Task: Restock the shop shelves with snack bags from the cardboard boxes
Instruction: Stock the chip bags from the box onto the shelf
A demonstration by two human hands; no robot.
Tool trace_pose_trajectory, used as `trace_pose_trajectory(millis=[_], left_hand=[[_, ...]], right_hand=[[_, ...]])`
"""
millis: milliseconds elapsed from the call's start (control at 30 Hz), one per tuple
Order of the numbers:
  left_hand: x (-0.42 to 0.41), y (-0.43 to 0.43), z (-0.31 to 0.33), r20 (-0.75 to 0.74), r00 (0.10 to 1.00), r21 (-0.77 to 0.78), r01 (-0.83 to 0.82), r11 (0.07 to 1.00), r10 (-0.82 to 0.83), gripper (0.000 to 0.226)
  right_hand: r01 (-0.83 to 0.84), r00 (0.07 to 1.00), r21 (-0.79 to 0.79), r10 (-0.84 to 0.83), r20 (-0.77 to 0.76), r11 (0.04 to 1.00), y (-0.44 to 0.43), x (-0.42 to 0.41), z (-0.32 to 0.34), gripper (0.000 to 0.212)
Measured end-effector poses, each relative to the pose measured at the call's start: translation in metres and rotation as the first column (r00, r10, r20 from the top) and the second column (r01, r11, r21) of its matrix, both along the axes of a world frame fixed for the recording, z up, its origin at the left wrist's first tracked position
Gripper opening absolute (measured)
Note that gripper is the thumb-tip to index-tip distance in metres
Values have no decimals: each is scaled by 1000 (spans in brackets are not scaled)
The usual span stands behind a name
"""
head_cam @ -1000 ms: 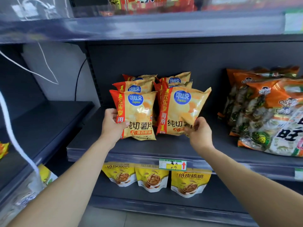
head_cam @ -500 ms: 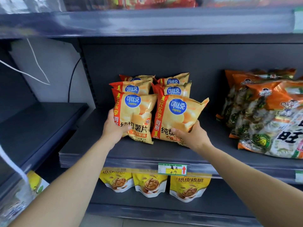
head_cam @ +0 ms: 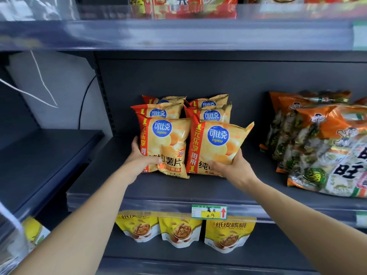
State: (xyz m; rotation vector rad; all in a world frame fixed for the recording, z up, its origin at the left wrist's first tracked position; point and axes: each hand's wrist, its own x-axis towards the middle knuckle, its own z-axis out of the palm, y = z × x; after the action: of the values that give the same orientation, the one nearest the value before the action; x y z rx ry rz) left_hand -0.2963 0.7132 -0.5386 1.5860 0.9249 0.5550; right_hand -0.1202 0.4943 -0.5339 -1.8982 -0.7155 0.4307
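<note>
Two yellow-and-red chip bags stand upright at the front of the dark middle shelf [head_cam: 158,187]. My left hand [head_cam: 142,158] grips the lower left edge of the left chip bag [head_cam: 165,143]. My right hand [head_cam: 230,167] grips the bottom of the right chip bag [head_cam: 216,147], thumb across its front. Behind them stand two rows of the same chip bags [head_cam: 210,114], touching the front ones. No cardboard box is in view.
Large orange snack bags [head_cam: 317,143] fill the shelf's right side. Yellow walnut pouches [head_cam: 180,229] hang on the shelf below, under a price tag [head_cam: 209,211]. A dark side shelf [head_cam: 39,161] lies to the left, white cords [head_cam: 39,84] hang at the wall, red packs [head_cam: 184,6] sit above.
Both hands have pushed the two front bags back against the rows behind. My right hand slid from the bag's lower right corner to under its bottom.
</note>
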Motion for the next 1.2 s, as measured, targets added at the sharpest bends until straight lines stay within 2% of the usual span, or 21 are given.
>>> trace_pose_trajectory(millis=[133, 233, 367, 500, 600, 700, 833, 1033, 1067, 1167, 1200], left_hand=[[11, 0, 4, 10, 994, -54, 113, 992, -113, 92], [29, -13, 1, 18, 987, -15, 157, 987, -157, 73], [33, -19, -4, 81, 995, 38, 62, 997, -64, 67], [19, -16, -5, 113, 992, 66, -59, 996, 51, 59], [13, -11, -9, 131, 984, 61, -128, 990, 119, 59], [10, -8, -11, 112, 986, 31, -126, 992, 122, 66], [9, -3, -7, 51, 999, -25, -9, 1000, 10, 87], [13, -8, -7, -18, 999, 23, 36, 999, -35, 91], [13, -7, -6, -11, 999, 10, 51, 999, -51, 90], [9, -4, -3, 70, 992, -42, 108, 993, -105, 88], [7, -4, -2, 119, 987, -68, 112, 991, -104, 87]], right_hand=[[52, 997, 98, -46, -66, 994, -5, 11, 1, 65], [111, 991, 115, -102, -81, 987, -12, 21, 0, 65], [87, 994, 80, -81, -79, 993, -11, 33, -1, 67], [-10, 997, 48, 13, -72, 999, 2, 35, 1, 71], [-80, 994, 55, 84, -63, 995, 11, 36, 2, 62], [-135, 986, 83, 142, -84, 987, 14, 35, 4, 48], [-168, 976, 105, 181, -122, 980, 16, 36, 1, 65], [-186, 971, 113, 201, -131, 976, 17, 32, -1, 99], [-192, 969, 115, 207, -133, 975, 17, 32, 0, 98], [-240, 960, 128, 255, -119, 962, 12, 31, 1, 72], [-237, 960, 136, 253, -120, 962, 10, 31, 0, 70]])
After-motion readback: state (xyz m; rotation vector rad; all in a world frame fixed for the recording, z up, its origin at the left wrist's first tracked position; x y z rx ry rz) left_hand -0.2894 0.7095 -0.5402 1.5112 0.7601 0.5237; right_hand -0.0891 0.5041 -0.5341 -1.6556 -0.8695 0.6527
